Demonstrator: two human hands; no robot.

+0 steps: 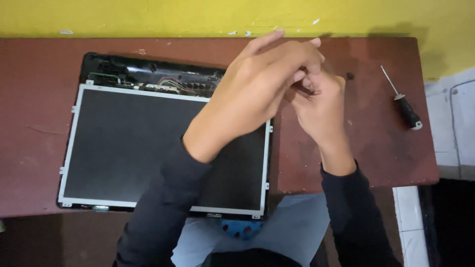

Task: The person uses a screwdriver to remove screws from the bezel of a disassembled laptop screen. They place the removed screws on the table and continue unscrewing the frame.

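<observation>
My left hand [252, 94] reaches across to the right, its fingers touching my right hand [319, 101] above the brown table [381, 143]. The fingertips of both hands meet and pinch together; whether something small sits between them is hidden. Under my left forearm lies a bare flat display panel [123, 143] with a metal frame, resting in a black laptop lid shell [148, 69] with exposed coloured wires along the top.
A screwdriver [403, 101] with a black handle lies at the table's right end. A small dark screw [350, 76] sits near my right hand. A yellow wall [148, 17] runs behind the table. White tiles show at the right.
</observation>
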